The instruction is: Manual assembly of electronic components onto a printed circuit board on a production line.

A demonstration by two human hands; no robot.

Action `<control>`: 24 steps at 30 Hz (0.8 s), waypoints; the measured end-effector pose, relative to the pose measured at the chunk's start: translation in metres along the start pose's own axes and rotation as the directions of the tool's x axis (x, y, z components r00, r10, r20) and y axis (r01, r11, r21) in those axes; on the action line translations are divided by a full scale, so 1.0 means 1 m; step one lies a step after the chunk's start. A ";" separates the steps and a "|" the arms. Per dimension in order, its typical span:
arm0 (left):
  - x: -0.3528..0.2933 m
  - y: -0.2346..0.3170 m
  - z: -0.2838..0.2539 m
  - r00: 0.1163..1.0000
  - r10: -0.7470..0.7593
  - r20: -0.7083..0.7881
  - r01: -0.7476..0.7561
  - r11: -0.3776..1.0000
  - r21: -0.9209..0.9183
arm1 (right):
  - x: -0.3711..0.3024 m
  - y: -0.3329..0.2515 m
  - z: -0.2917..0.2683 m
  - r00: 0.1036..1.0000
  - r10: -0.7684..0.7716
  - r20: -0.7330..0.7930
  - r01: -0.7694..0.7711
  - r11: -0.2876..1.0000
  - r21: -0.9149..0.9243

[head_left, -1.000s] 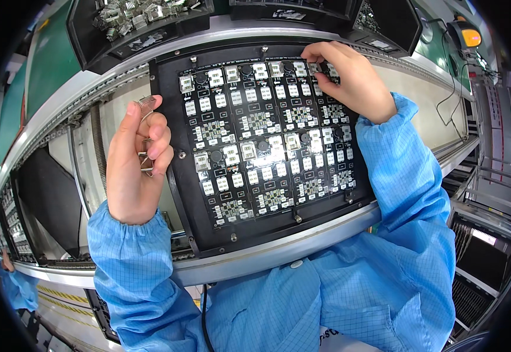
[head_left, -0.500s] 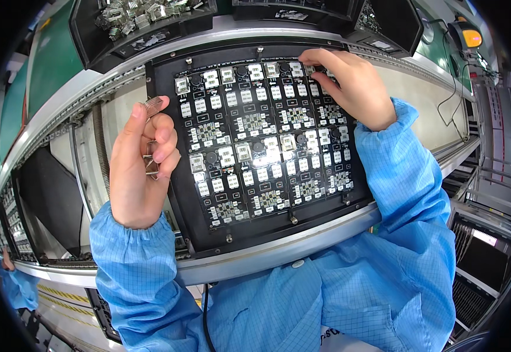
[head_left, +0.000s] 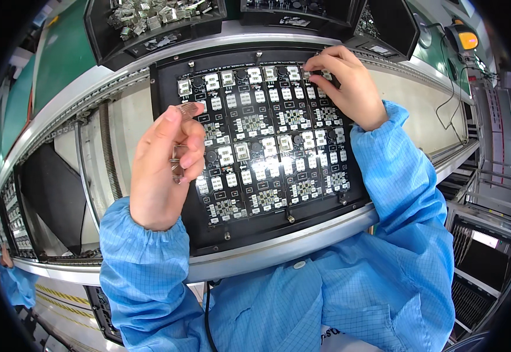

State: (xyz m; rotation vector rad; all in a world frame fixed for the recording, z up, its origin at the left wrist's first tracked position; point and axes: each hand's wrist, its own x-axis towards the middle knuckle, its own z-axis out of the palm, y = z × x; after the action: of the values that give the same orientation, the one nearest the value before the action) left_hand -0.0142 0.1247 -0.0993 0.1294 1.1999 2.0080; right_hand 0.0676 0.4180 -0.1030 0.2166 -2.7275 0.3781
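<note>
My left hand (head_left: 164, 167) is raised over the left edge of a black carrier frame (head_left: 255, 232). Between its thumb and index finger is a small ribbed metal piece (head_left: 190, 110). More shiny metal pieces (head_left: 177, 163) are tucked under the curled lower fingers. At the far right of the frame, my right hand (head_left: 352, 88) bends its thumb and index finger round a spot on the circuit boards (head_left: 251, 124). What those fingertips grip is too small and partly hidden. The boards lie in rows, carrying white square parts and round black ones.
Behind the frame stand a black bin (head_left: 161, 20) of silver metal pieces, a second black bin (head_left: 293, 12) and a third (head_left: 381, 29) at the right. Metal rails (head_left: 261, 243) run along the frame. Metal pins (head_left: 290, 217) stick up at its edge. Another person's sleeve (head_left: 18, 284) shows far left.
My left hand has moved right, over the frame's left edge, still holding the metal pieces. My right hand stays at the far right boards, with its fingers shifted slightly.
</note>
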 end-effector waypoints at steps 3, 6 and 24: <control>-0.002 0.001 0.005 0.999 -0.031 0.027 0.031 1.000 -0.001 | 0.006 0.000 -0.002 0.997 -0.064 0.034 0.066 0.996 -0.063; -0.006 0.001 0.009 0.988 -0.130 0.085 0.136 0.988 -0.073 | 0.013 -0.017 -0.010 0.993 -0.114 -0.042 0.113 0.994 -0.013; -0.017 -0.014 0.035 0.924 -0.277 0.264 0.262 0.961 0.092 | 0.008 -0.107 -0.021 0.978 -0.180 -0.107 0.209 0.889 0.408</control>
State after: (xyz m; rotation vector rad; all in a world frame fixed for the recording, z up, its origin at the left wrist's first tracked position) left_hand 0.0212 0.1411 -0.0862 0.2482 1.0336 1.6565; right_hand 0.0890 0.3212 -0.0567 0.5769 -2.4967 0.8927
